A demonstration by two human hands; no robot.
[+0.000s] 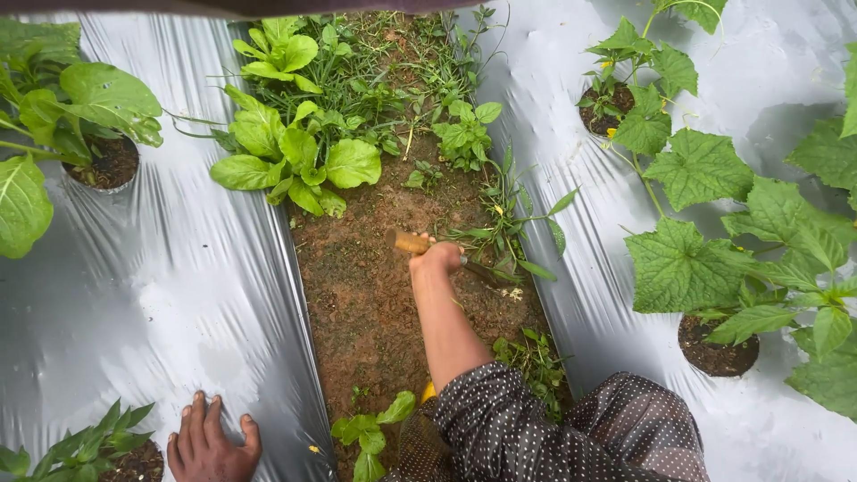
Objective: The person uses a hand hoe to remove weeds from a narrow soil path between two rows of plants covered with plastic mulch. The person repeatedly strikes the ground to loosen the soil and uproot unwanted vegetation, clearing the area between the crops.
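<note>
head cam: my right hand (437, 259) has its grip wrapped tight around a wooden-handled weeding tool (412, 242), right about center frame on the bare soil strip (357, 295). its blade end pokes out toward 3 o'clock into the weeds (509, 241). my left hand (207, 446) is down at 7 o'clock, fingers spread flat on the silver plastic mulch (170, 295).

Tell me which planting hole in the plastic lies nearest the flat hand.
The hole at bottom left, just beside the left hand; the others lie farther off.

glossy plastic mulch sheet (178, 277), wooden tool handle (411, 242)
</note>
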